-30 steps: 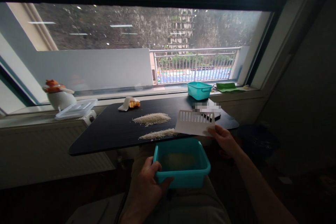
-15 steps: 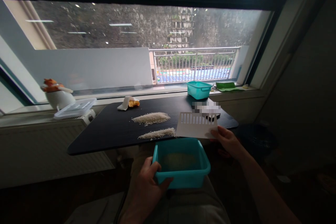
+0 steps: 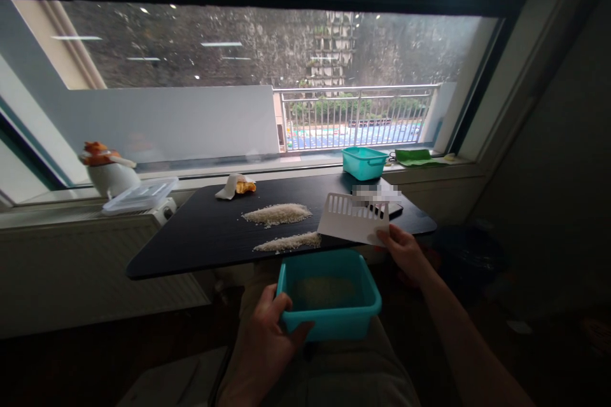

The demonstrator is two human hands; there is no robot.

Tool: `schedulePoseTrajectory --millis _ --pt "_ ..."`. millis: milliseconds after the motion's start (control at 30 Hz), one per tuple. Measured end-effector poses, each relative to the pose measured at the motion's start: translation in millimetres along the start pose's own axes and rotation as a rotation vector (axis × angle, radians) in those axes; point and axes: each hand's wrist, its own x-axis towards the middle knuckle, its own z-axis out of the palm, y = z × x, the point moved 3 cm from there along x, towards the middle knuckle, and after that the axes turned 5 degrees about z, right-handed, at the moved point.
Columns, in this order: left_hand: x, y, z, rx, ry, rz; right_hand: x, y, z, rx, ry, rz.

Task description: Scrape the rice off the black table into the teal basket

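Note:
My left hand (image 3: 274, 324) is closed on the left rim of a teal plastic bin (image 3: 334, 324), held over my lap just below the table's front edge. Pale grains lie across the bin's floor. In my right hand (image 3: 403, 247) is a white slotted scraper (image 3: 348, 226), gripped at its right end, with its row of slots facing away from me. The scraper's left end is by a thin strip of white rice (image 3: 289, 241) near the table edge; whether they touch I cannot tell. Behind that strip lies a larger rice pile (image 3: 279, 213).
On the black table (image 3: 205, 238) are a crumpled tissue with something orange (image 3: 237, 186) and a blurred-out item (image 3: 377, 195). A second teal bin (image 3: 365, 163) stands at the back right. The windowsill bears a green cloth (image 3: 417, 158); a clear plastic lid (image 3: 140, 196) rests on the radiator.
The scraper has tilted, its right end turning toward me, and has shifted slightly left with my right hand. My left hand and the bin have stayed almost still.

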Motion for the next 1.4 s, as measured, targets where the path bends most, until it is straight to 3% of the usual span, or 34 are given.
schedulePoseTrajectory --millis 233,600,867,1400 --pt "1 3 -1.3 0.010 0.007 -0.006 -10 -7 -10 -0.013 -0.011 0.008" --pt "0 -4 -4.1 0.024 -0.011 -0.026 -13 -11 2 -0.018 0.026 0.042" --pt "-1 -8 -4.0 0.025 -0.011 -0.009 -33 -24 -11 -0.040 0.024 0.049" --pt "-3 -8 -6.4 0.018 0.024 -0.002 -34 -18 1 -0.023 0.017 0.024"
